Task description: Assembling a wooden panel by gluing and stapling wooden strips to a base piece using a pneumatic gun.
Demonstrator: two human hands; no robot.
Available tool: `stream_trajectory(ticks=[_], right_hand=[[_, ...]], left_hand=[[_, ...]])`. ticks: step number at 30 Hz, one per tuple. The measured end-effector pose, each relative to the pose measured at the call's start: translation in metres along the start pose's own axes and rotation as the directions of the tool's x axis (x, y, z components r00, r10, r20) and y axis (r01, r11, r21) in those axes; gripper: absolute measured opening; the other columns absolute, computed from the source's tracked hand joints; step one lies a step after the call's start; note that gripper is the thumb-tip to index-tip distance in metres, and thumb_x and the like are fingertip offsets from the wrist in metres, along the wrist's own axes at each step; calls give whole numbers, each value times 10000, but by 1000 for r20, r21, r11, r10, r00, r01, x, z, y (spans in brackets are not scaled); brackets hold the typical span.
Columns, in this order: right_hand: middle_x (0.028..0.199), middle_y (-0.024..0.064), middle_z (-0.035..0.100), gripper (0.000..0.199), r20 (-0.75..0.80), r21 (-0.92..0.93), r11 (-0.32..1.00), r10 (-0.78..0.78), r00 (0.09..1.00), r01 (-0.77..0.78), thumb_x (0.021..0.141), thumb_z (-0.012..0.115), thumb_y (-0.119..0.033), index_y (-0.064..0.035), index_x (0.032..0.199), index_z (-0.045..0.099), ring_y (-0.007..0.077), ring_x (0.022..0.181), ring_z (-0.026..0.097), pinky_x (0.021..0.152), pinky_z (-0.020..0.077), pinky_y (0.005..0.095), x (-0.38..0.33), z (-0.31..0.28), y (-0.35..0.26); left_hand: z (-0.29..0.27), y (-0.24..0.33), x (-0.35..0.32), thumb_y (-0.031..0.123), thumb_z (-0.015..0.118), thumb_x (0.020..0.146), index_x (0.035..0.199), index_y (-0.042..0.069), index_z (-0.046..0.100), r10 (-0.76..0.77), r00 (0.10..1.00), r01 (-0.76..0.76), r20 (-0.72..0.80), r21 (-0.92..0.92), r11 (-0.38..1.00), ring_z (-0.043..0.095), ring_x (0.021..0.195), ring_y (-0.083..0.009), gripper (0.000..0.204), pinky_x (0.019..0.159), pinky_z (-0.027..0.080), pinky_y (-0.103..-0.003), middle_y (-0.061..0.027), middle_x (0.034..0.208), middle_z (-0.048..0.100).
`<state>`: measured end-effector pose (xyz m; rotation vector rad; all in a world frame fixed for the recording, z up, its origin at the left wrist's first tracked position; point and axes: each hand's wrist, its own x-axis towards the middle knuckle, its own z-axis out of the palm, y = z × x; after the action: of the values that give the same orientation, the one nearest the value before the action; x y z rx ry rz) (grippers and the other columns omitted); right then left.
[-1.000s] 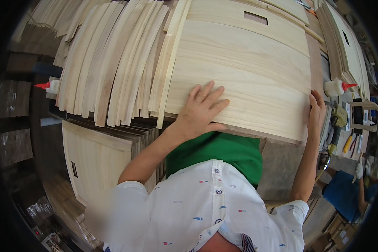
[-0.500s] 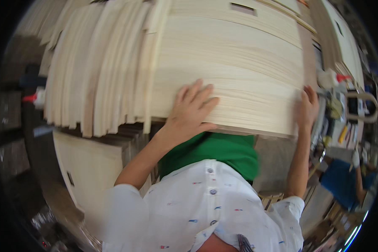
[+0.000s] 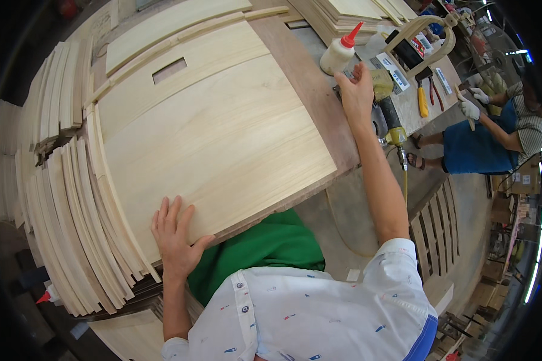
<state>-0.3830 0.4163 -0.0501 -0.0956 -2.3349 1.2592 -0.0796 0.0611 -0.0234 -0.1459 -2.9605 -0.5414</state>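
A large pale wooden panel point(image 3: 217, 138) lies flat on the brown workbench point(image 3: 316, 102). My left hand point(image 3: 174, 236) rests palm down on the panel's near left corner, fingers spread. My right hand point(image 3: 355, 90) reaches across to the bench's right side. It lies on the surface just below a white glue bottle with a red tip point(image 3: 338, 53), beside a yellow air nailer point(image 3: 384, 96). Nothing shows in that hand's grip. A second panel with a rectangular slot point(image 3: 168, 69) lies behind the first.
Many curved wooden strips point(image 3: 72, 228) stand on edge in a stack at the left. Yellow-handled pliers point(image 3: 423, 102) and a bent wooden frame point(image 3: 424, 27) lie on the far bench. A person in a blue apron and white gloves point(image 3: 482, 129) works at the right. A wooden pallet point(image 3: 433, 231) lies on the floor.
The view has swung so the panel now lies more to the left. My left hand slid to the panel's near left corner. My right hand left the panel's edge and moved to the nailer.
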Motion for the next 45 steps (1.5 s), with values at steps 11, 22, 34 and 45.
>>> stream_trajectory(ticks=[11, 22, 34, 45], right_hand=[[1037, 282, 628, 580, -46, -198, 962, 181, 982, -187, 649, 760, -250, 67, 1082, 540, 436, 1028, 587, 907, 453, 469, 58, 34, -8], [1139, 188, 522, 598, 474, 155, 772, -606, 639, 617, 686, 719, -71, -35, 1249, 523, 336, 886, 590, 838, 480, 410, -62, 11, -170], [1216, 110, 560, 654, 872, 460, 776, -306, 381, -431, 757, 728, -86, -19, 1340, 438, 235, 1025, 598, 884, 486, 354, -180, 71, -214], [1380, 214, 386, 662, 890, 82, 71, -454, 41, -994, 868, 692, -200, 90, 1342, 332, 297, 1252, 433, 1093, 359, 426, -199, 127, -191]], left_hand=[[-7, 22, -10, 270, 803, 687, 1258, 23, 547, -97, 994, 89, -48, -136, 987, 327, 1353, -370, 673, 1098, 256, -495, -174, 1417, 427], [-29, 58, 60, 75, 776, 744, 1349, 27, 459, -235, 919, -76, -316, -727, 682, 488, 1238, -288, 684, 1011, 418, -376, -149, 1380, 474], [-23, 19, 41, 127, 731, 768, 1181, -13, 497, -747, 642, -396, -173, -909, -131, 583, 914, -115, 495, 760, 527, -274, -72, 1034, 590], [14, 18, 31, 328, 792, 666, 1192, 32, 486, -805, 369, -189, -465, -886, 424, 531, 992, -279, 676, 860, 446, -383, -129, 1028, 527]])
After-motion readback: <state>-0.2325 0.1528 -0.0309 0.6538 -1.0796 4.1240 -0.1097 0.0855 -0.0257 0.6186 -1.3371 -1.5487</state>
